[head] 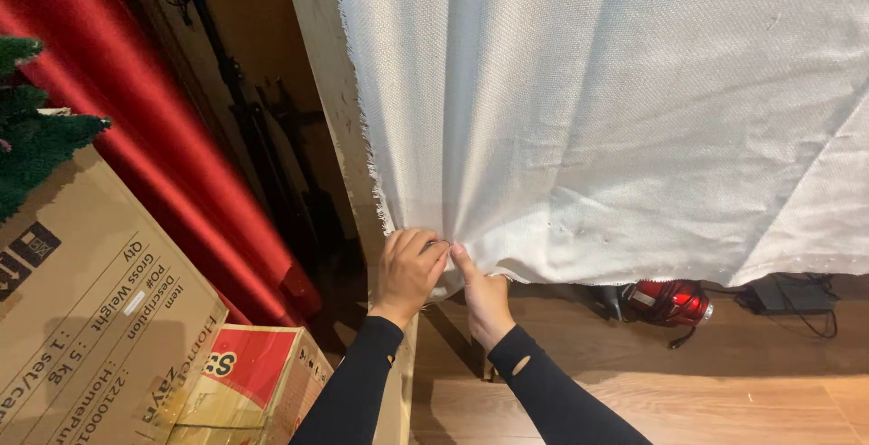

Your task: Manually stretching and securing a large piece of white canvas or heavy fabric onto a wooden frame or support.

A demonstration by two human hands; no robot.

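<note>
I see the coarse off-white woven cloth (615, 110) hanging in folds, its frayed lower corner pinched by my left hand (409, 273) and right hand (482, 296), above a brown wooden floor (688, 391), beside stacked cardboard boxes (100, 318).

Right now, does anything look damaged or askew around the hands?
Yes: the white cloth has a frayed left edge and bunches into creases where the left hand and right hand pinch its lower corner.

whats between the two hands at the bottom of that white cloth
In the head view, only a gathered pinch of the white cloth lies between the left hand and the right hand; both grip its lower hem.
</note>
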